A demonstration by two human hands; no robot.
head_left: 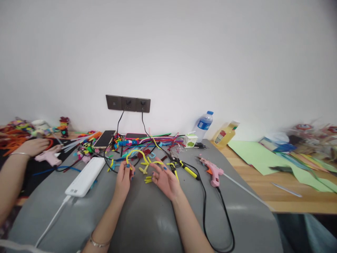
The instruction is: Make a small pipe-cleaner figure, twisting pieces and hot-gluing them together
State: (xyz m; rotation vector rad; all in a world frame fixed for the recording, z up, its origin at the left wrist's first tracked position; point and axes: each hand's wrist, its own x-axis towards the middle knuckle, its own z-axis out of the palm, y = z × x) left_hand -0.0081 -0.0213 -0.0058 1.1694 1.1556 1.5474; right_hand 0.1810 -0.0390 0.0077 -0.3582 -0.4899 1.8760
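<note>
My left hand [124, 178] pinches one end of a yellow pipe cleaner [137, 151], which arches up and over to the right. My right hand [165, 181] is turned palm up with its fingers apart, close to the other end; whether they touch it I cannot tell. Short pieces of yellow pipe cleaner [148, 179] lie on the grey table mat [147, 218] between my hands. Just beyond my right hand are yellow-and-black pliers [189, 170].
A pink glue gun [214, 173] with a black cord lies at right, a white power bank [85, 177] at left. Behind are colourful pipe cleaners [163, 140], a water bottle [204, 125] and a yellow-liquid bottle [225, 134]. Another person's hand [35, 147] works far left near another pink glue gun [49, 157].
</note>
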